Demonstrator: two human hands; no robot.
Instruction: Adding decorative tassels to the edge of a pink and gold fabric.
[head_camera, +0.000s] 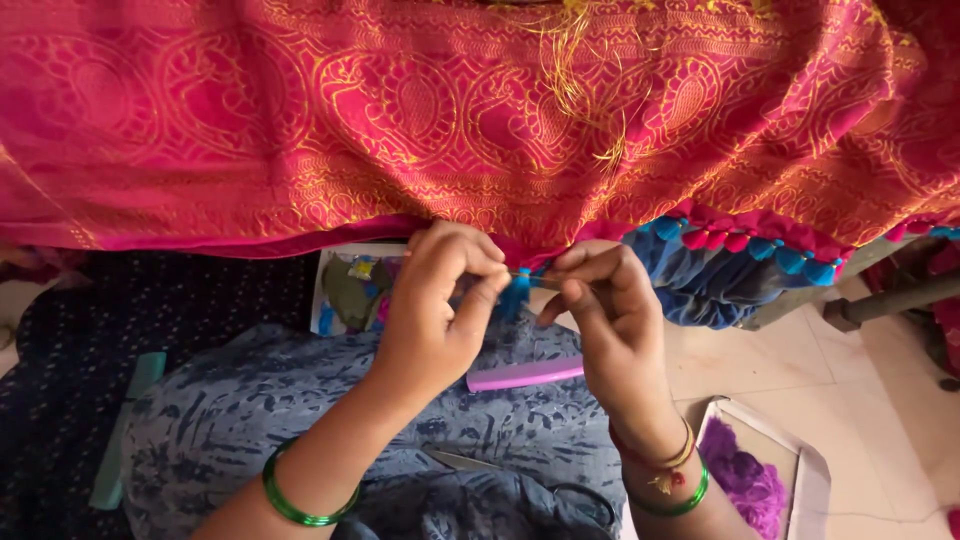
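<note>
Fingers of the left hand pinch a blue tassel at the pink sari's edge, mid-frame; right hand fingers pinch its thin thread.

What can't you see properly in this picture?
Head view:
- Thin tool between the left hand and right hand: too small, wrapped by fingers.
- Blue tassel: mostly hidden behind the left thumb.
- Scissors: handles partly cut off by the bottom edge.
- Purple comb: ends covered by both hands.
- Box of purple thread: cut off at the bottom edge.
</note>
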